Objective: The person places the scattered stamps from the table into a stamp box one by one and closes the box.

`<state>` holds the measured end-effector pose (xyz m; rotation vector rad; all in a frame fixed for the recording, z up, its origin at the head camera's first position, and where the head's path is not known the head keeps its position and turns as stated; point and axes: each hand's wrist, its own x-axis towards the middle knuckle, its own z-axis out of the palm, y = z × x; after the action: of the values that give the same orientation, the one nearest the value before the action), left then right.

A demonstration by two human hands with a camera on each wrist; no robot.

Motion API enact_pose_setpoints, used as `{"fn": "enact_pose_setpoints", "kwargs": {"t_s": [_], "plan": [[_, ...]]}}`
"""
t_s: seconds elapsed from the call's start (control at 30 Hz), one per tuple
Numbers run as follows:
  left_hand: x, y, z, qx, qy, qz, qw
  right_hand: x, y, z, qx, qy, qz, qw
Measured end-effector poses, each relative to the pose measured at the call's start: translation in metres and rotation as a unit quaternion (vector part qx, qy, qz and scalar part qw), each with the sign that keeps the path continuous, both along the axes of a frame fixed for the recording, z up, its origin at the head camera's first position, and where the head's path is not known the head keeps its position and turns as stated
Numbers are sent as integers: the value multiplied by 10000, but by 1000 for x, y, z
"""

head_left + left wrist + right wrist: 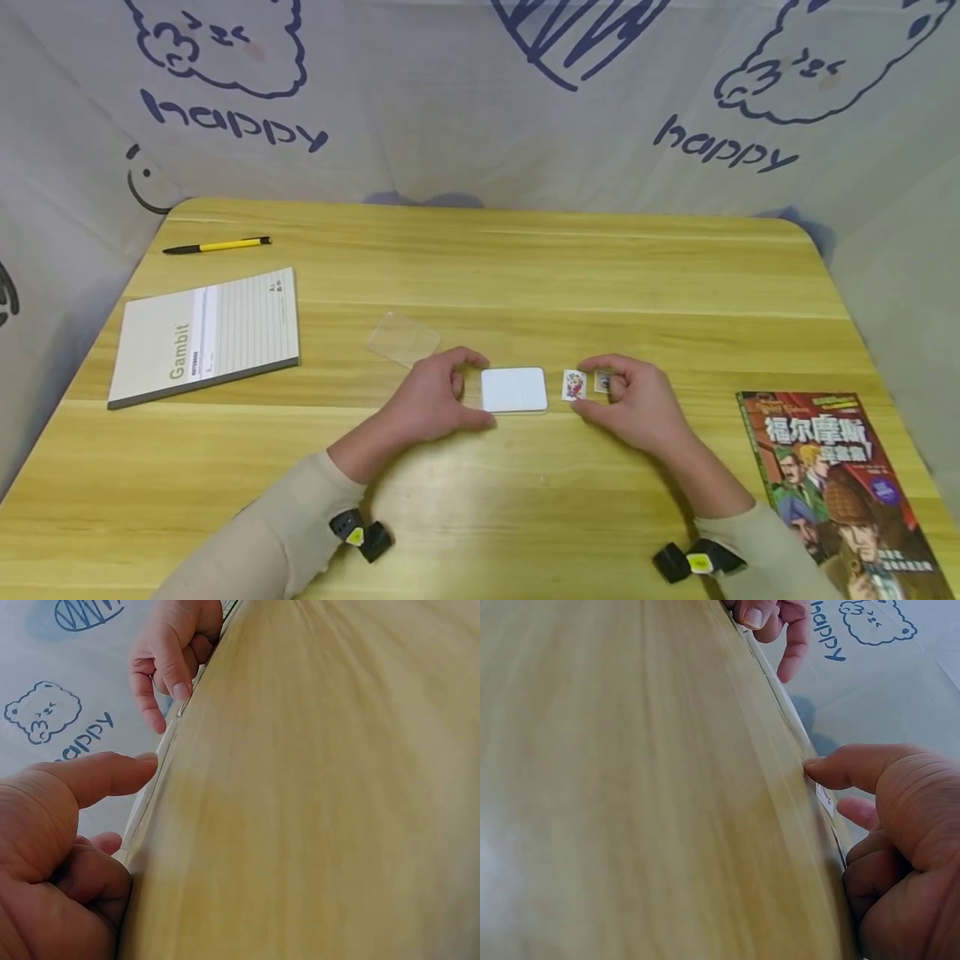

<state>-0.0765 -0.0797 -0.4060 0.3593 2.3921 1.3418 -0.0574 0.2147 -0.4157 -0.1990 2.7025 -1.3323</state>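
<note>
In the head view a white rectangular block, like a stack of blank cards in a clear tray (513,389), lies mid-table. My left hand (431,396) holds its left end, index finger at the far side and thumb at the near side. To its right is a small card with a colourful picture (574,386). My right hand (637,400) grips that card between index finger and thumb. Partly hidden by the right fingers is a second small printed piece (602,382). The left wrist view shows the left thumb (127,776) beside the block's edge.
A clear plastic lid (402,337) lies beyond the left hand. Farther left are a notebook (206,337) and a yellow and black pen (221,246). A comic-style book (840,492) lies at the right. A printed cloth (465,125) hangs behind the wooden table (525,275).
</note>
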Motion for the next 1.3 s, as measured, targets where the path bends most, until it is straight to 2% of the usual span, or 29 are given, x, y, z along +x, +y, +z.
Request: {"fn": "enact_pose_setpoints", "kwargs": {"t_s": [0.7, 1.3], "plan": [[-2, 1, 0, -21, -44, -50, 10000, -2, -1, 4, 32, -120, 53, 9999], [-1, 0, 0, 2, -78, -4, 10000, -2, -2, 8, -266, -62, -216, 9994]]}}
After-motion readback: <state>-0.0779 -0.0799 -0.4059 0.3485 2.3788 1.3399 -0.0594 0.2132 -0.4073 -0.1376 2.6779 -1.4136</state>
